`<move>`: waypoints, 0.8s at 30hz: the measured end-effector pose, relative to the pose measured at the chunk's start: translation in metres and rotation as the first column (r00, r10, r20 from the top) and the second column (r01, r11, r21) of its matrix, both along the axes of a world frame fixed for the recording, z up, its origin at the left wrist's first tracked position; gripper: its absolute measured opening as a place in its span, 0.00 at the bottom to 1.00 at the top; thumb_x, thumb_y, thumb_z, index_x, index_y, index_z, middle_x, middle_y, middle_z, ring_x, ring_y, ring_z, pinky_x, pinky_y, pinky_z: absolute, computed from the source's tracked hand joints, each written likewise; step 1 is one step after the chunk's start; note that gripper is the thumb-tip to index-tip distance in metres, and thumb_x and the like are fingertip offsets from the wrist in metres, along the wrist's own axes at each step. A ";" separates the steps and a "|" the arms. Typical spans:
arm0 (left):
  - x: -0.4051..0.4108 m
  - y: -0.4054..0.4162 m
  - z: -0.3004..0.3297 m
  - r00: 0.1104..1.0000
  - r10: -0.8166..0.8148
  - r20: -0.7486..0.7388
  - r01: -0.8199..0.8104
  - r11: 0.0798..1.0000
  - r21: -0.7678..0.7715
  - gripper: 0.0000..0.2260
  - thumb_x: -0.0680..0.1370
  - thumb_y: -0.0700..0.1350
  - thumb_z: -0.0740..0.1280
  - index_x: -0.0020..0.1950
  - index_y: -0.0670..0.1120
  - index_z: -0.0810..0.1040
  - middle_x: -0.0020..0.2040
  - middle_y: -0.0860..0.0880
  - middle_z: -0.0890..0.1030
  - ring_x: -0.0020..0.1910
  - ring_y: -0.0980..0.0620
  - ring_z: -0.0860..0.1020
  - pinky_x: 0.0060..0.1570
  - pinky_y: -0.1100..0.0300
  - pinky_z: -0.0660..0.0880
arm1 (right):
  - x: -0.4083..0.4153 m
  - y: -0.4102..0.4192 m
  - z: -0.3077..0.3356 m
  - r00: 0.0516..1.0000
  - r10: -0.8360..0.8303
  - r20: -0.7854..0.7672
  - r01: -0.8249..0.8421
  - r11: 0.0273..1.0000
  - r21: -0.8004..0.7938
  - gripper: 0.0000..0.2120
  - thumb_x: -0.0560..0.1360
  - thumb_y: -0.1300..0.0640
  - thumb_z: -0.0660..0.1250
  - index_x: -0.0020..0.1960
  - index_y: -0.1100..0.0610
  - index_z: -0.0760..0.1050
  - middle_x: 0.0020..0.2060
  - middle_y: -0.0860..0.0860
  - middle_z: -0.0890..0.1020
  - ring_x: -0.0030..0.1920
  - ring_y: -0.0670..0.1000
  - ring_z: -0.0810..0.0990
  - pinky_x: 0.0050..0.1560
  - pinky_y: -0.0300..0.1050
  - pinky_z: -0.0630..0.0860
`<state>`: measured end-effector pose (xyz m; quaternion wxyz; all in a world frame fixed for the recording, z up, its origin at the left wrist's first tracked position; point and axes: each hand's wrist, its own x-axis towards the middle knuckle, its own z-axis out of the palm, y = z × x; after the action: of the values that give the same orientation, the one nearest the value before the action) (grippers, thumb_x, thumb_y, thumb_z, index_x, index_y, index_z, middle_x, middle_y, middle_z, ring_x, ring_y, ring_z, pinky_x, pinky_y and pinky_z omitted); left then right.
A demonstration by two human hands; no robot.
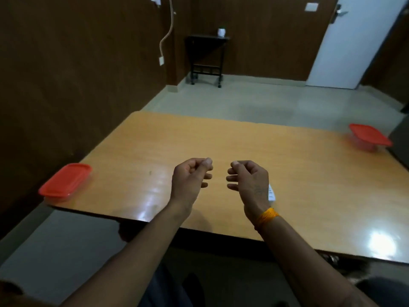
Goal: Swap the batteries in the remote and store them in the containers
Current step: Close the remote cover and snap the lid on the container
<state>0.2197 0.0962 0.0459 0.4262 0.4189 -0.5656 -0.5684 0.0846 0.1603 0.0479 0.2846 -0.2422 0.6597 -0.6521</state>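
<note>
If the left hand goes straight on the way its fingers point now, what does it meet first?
The left hand points its curled fingers toward the right hand, so it would probably meet that hand first; the gap between them looks free, though depth is unclear.

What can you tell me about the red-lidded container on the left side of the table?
The left container is a shallow rectangular box with rounded corners, apparently plastic, with a red lid closed over a paler, see-through base. It sits flat at the near left corner of the wooden table, close to the edge. Nothing touches it but the table; both hands are well away. Its contents cannot be seen.
</note>
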 end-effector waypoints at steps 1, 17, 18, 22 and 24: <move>-0.015 0.007 -0.007 1.000 -0.018 0.011 0.018 1.000 0.017 0.08 0.81 0.51 0.71 0.51 0.47 0.85 0.48 0.48 0.88 0.45 0.51 0.85 0.44 0.53 0.82 | -0.014 0.008 -0.004 0.999 -0.028 -0.020 0.029 0.999 0.022 0.08 0.82 0.56 0.67 0.49 0.58 0.83 0.43 0.55 0.86 0.40 0.51 0.85 0.40 0.48 0.85; -0.156 0.024 -0.075 0.898 -0.066 0.434 0.022 0.994 0.105 0.02 0.72 0.44 0.73 0.41 0.51 0.85 0.43 0.53 0.88 0.42 0.50 0.87 0.45 0.47 0.86 | -0.135 0.039 -0.065 0.926 0.076 -0.371 0.121 0.868 0.481 0.09 0.75 0.57 0.68 0.47 0.58 0.86 0.45 0.54 0.88 0.47 0.54 0.84 0.42 0.46 0.79; -0.158 0.022 -0.075 0.898 -0.068 0.434 0.021 0.994 0.112 0.03 0.71 0.44 0.73 0.41 0.50 0.86 0.42 0.52 0.88 0.41 0.50 0.87 0.44 0.47 0.86 | -0.136 0.036 -0.065 0.927 0.093 -0.364 0.103 0.869 0.484 0.10 0.75 0.57 0.68 0.47 0.58 0.87 0.46 0.54 0.89 0.47 0.54 0.85 0.43 0.47 0.80; -0.161 0.014 -0.072 0.902 -0.027 0.431 -0.015 0.996 0.093 0.07 0.68 0.43 0.69 0.42 0.52 0.85 0.46 0.52 0.88 0.44 0.49 0.87 0.47 0.48 0.85 | -0.137 0.024 -0.065 0.939 0.077 -0.336 0.092 0.883 0.460 0.10 0.73 0.58 0.70 0.50 0.57 0.89 0.48 0.54 0.89 0.48 0.53 0.85 0.44 0.45 0.81; -0.161 0.007 -0.068 0.900 0.001 0.437 -0.028 0.998 0.054 0.08 0.70 0.40 0.70 0.43 0.52 0.86 0.46 0.53 0.86 0.48 0.49 0.86 0.50 0.49 0.84 | -0.135 0.015 -0.066 0.947 0.037 -0.319 0.112 0.892 0.437 0.10 0.73 0.59 0.71 0.51 0.57 0.89 0.48 0.55 0.89 0.48 0.54 0.85 0.45 0.46 0.82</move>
<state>0.0590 0.1036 -0.0226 0.2805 0.5521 -0.6265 -0.4733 -0.0501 0.1750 -0.0185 0.2095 -0.2590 0.8343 -0.4393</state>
